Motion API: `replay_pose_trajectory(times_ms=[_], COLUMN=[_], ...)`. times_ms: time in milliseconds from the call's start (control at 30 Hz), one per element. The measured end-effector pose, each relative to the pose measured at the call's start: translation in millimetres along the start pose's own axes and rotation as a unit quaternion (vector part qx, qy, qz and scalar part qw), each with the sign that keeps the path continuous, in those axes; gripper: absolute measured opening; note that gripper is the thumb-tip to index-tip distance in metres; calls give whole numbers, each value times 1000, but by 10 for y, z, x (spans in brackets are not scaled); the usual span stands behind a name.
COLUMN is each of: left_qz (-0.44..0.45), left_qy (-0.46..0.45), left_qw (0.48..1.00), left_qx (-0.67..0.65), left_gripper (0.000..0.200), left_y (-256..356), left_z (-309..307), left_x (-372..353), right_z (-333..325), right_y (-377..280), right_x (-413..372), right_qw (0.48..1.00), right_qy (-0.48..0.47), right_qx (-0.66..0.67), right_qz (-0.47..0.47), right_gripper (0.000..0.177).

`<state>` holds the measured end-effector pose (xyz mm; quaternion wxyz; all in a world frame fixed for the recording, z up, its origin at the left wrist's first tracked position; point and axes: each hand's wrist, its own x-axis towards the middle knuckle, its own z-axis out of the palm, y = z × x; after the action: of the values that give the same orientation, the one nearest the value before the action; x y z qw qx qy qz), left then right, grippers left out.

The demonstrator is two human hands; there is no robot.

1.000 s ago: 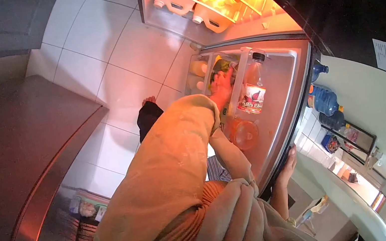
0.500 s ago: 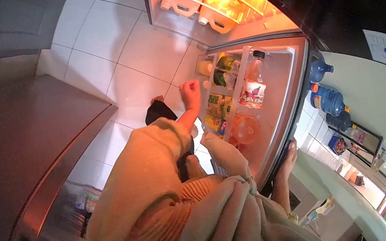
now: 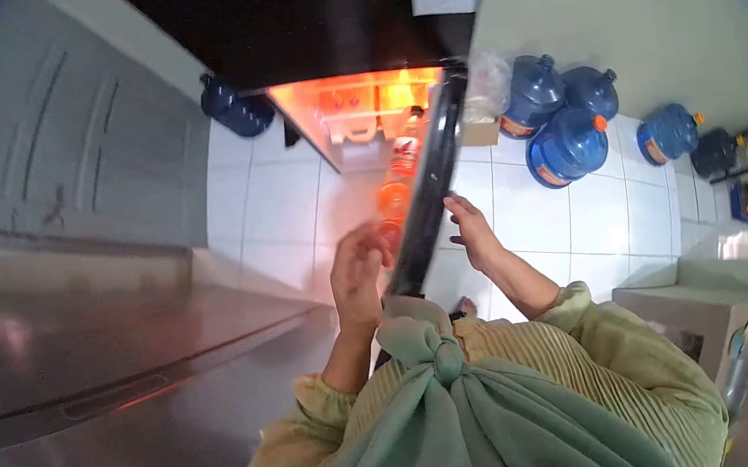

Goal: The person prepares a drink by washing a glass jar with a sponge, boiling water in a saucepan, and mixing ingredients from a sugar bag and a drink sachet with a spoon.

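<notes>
The refrigerator door (image 3: 433, 185) stands partly open in front of me, its inner side glowing orange. On the door shelf is a bottle (image 3: 405, 156) with a dark cap and a red-and-white label; a round clear container (image 3: 393, 197) sits nearer to me. My left hand (image 3: 358, 270) is on the inner side, close to the door's near end, fingers loosely bent and nothing seen in them. Beyond the outer face, my right hand (image 3: 474, 232) has its fingers stretched out, tips right by the door. Lit jugs (image 3: 361, 128) show inside the refrigerator.
Several large blue water bottles (image 3: 568, 146) stand on the tiled floor (image 3: 529, 224) to the right, another blue bottle (image 3: 238, 106) at the back left. A grey door (image 3: 33, 121) and a shiny dark surface (image 3: 170, 364) lie on the left.
The refrigerator door has swung toward closed, narrowing the opening. My left hand has drawn back from the door shelves. My right hand has gone from gripping the door edge to stretched fingers.
</notes>
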<state>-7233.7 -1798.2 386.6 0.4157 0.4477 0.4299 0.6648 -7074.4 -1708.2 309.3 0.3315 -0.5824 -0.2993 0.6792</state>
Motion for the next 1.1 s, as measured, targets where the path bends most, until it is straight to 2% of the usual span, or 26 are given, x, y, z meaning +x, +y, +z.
replay_pose_trajectory(times_ms=[67, 100, 133, 167, 200, 233, 267, 300, 333, 433, 467, 500, 533, 567, 600, 667, 700, 733, 800, 833, 867, 933, 967, 1000, 1067, 1100], left_qz=[-31, -107, -102, -217, -327, -325, -331, -343, -316, -333, -312, -359, -319, -133, -299, -307, -311, -314, -304, -302, -299, -311, -293, -284, -310, -361], left_qy=[-91, -87, -110, -64, -19, -49, 5, 58, -4, 111, 84, 69, 84, 30, 72, 120, 117, 110, 54, 50, 44, -8, 38, -24, 14, -113], left_qw=[995, 989, 988, 970, 936, 937, 929, 912, 904, 903, 930, 916, 929, 990, 932, 926, 927, 930, 945, 946, 949, 950, 955, 957, 945, 921], left_qx=[-22, -51, -45, -90, -129, -116, -164, -215, -289, -247, -177, -168, -166, -22, -190, -184, -175, -157, -113, -105, -94, -16, 23, 57, 103, 96], left_gripper=[26, 27, 27, 26, 24, 24, 23, 23, 24, 19, 20, 21, 26, 31, 40, 53, 56, 56, 57, 45, 34, 66, 69, 69, 62, 54], left_y=[63, -31, -127, -253, -371, -515, -713, -998, -1214, -1613, -1600, -1484, -1217, -1980, -1514, -1730, -1634, -1737, -2024, -2105, -2148, -2174, -2196, -2191, -2311, -2608], left_z=[143, 193, 249, 296, 284, 191, 104, 48, -95, -178, -114, -122, 269, -11, 310, 468, 679, 419, 459, 468, 520, 679, 873, 1046, 1667, 1903], left_x=[-258, -367, -433, -525, -546, -532, -487, -492, -410, -36, 31, 245, 157, 367, 422, 583, 506, 830, 1332, 1489, 1646, 1865, 1889, 1846, 1526, 1375], right_z=[-315, -505, -685, -873, -1090, -1351, -1390, -1483, -1615, -2034, -2248, -2264, -2482, -2636, -2786, -3294, -3707, -3499, -3886, -3932, -4140, -4412, -4592, -4865, -5593, -6034], right_y=[-328, -547, -777, -995, -1066, -1125, -1231, -1363, -1422, -985, -784, -599, -571, -302, -31, 638, 1178, 1278, 1853, 1984, 2331, 2416, 2386, 2382, 2393, 2355], right_x=[-487, -837, -1275, -1815, -2246, -2538, -2815, -3186, -3538, -4217, -4334, -4195, -4387, -4402, -4466, -4709, -4750, -4800, -4809, -4919, -4946, -5079, -5046, -5037, -4878, -4786], right_qw=[984, 962, 927, 899, 848, 760, 622, 567, 518, 597, 670, 714, 803, 837, 872, 856, 807, 788, 772, 776, 766, 755, 755, 755, 741, 721], right_qy=[-135, -219, -305, -355, -410, -533, -650, -684, -709, -612, -568, -491, -358, -202, -45, 224, 329, 403, 487, 522, 553, 577, 595, 610, 651, 686], right_qx=[15, 54, 102, 114, 121, 99, 125, 71, 10, -27, -65, -85, -223, -264, -304, -407, -460, -465, -401, -318, -277, -243, -229, -216, -156, -100], right_qz=[-112, -155, -194, -231, -313, -358, -419, -453, -478, -518, -474, -491, -421, -435, -380, -228, -169, -26, 81, 154, 176, 195, 154, 108, 60, 8], right_gripper=[33, 33, 33, 34, 35, 38, 40, 42, 44, 44, 43, 44, 45, 44, 44, 43, 45, 44, 39, 38, 40, 38, 37, 37, 36, 36])
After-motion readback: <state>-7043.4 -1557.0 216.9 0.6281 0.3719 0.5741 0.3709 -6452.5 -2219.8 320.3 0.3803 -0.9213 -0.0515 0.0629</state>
